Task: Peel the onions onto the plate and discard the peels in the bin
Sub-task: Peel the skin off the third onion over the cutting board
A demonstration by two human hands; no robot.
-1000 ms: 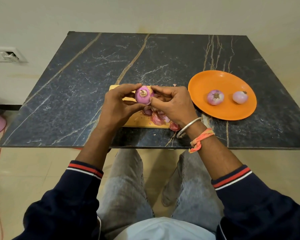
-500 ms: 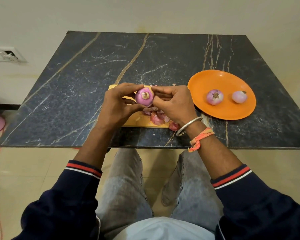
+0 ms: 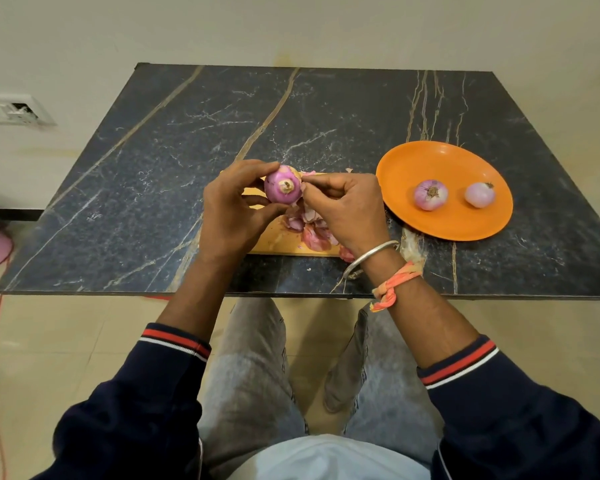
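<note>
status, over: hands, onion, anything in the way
Left hand grips onion over cutting board. Right hand pinches its skin. Peels piled beneath; way to plate open, no bin in view.

I read bare dark surface (image 3: 146, 188) across the left and top of the frame: open passage. At centre the left hand (image 3: 229, 213) and right hand (image 3: 347, 209) both pinch the held onion (image 3: 283, 185) above the yellow board (image 3: 281, 239), with peels (image 3: 314, 233) heaped beneath the right hand. Right of them the orange plate (image 3: 406, 164) blocks the way, two onions (image 3: 431, 194) on it, bare plate toward its lower edge.
</note>
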